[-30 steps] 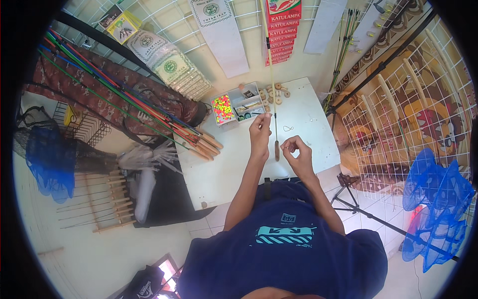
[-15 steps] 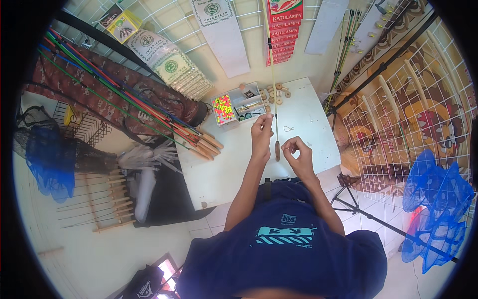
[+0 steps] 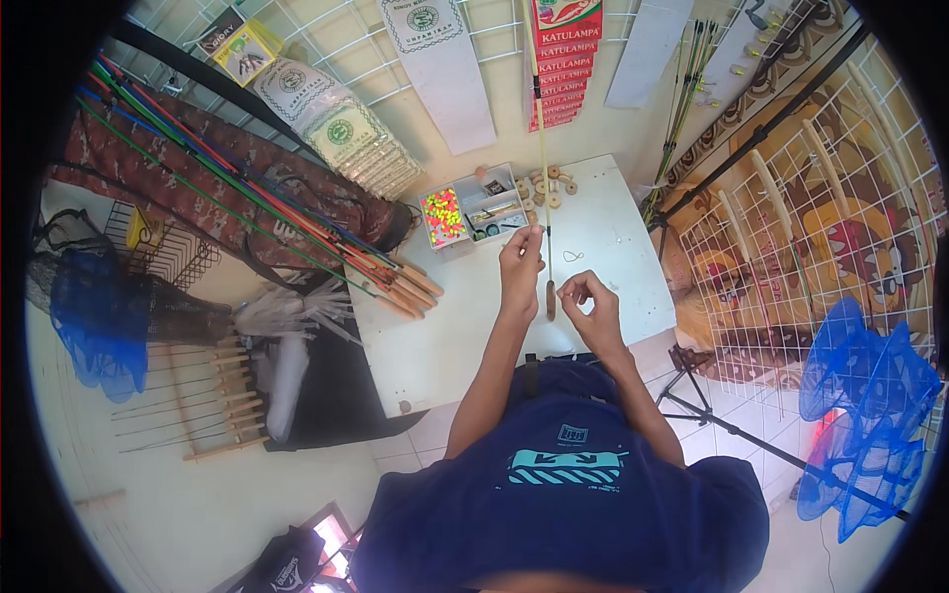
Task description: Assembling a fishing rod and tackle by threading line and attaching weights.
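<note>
A thin yellow fishing rod point(image 3: 543, 158) stretches from the wall side toward me, ending in a short brown wooden handle point(image 3: 551, 300) over the white table. My left hand point(image 3: 519, 267) is closed in a pinch, its fingertips right beside the rod's dark-banded lower part. Whether those fingers touch the rod or grip a fine line, I cannot make out. My right hand point(image 3: 593, 306) sits just right of the handle, thumb and forefinger pressed together. Whatever is in that pinch is too small to see. A small looped piece of line point(image 3: 573, 255) lies on the table beyond my right hand.
A compartment box point(image 3: 474, 212) with bright beads and small tools stands at the table's back, beside several wooden spools point(image 3: 552, 186). Wooden-handled rods point(image 3: 405, 289) lean over the left edge. Blue nets point(image 3: 865, 405) hang at right; packets point(image 3: 568, 59) hang on the wall grid.
</note>
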`<state>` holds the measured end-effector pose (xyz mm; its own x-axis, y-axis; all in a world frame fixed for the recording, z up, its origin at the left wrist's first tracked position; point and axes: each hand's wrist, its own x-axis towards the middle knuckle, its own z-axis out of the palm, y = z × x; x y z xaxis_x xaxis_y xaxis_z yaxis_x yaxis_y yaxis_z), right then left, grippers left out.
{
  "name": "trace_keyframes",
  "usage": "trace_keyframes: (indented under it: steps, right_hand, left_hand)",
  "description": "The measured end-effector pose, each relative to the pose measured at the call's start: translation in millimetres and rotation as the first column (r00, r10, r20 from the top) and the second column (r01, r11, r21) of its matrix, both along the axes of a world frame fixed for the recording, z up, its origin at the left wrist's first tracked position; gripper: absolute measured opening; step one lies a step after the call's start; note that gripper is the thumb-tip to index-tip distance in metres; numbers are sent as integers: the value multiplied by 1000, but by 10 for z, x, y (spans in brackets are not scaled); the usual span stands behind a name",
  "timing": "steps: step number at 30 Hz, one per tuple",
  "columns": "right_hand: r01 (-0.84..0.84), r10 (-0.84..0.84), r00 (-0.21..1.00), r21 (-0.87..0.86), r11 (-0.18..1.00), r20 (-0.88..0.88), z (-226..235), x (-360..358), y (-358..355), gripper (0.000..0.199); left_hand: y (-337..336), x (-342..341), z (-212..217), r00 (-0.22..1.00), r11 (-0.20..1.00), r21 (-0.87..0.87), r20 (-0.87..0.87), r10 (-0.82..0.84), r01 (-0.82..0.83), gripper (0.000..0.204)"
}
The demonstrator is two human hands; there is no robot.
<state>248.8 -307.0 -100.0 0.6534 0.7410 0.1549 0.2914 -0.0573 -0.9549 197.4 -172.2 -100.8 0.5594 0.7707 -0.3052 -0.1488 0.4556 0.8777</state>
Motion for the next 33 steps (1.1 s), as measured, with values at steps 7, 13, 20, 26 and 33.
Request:
trace_keyframes:
  steps: [7,13,20,26,33]
  right_hand:
    - [-18,18,999,-10,1000,28,22,63,49,11]
    - [15,-16,999,29,999,40,85,174,206,15]
    - [26,-18,996,96,995,-92,120,321,476,28]
    - [32,-29,999,63,997,-46,133,370,577,27]
    - [59,-60,998,80,995,9,130,370,622,24]
  left_hand:
    - [-10,-3,26,1000,1000,-5,15,21,-21,23]
    - [25,-30,-66,1000,1000,14,17,26,-27,26]
    - [-7,-11,-38,999,999,22,19,42,-42,25]
    - [-9,-15,-4,999,999,11,24,46,-46,25]
    - [-10,-26,29,997,996,57,-31,71,-69,29]
